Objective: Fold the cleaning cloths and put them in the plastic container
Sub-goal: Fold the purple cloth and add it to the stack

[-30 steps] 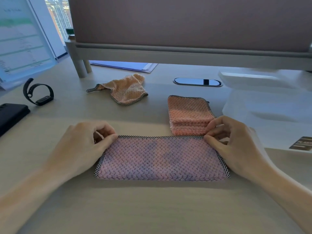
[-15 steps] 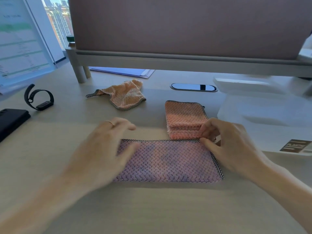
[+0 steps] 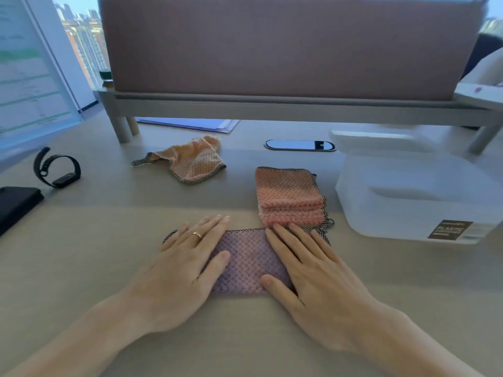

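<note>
A pale wooden desk runs back to a pink partition. The pink-purple cloth lies folded into a strip at the near middle, both hands flat on it, fingers spread, grasping nothing: left hand on its left end, right hand on its right. Its far edge touches a stack of folded orange cloths. An unfolded orange cloth lies farther back. The plastic container stands to the right, near the stack. Bare desk lies nearer the person.
</note>
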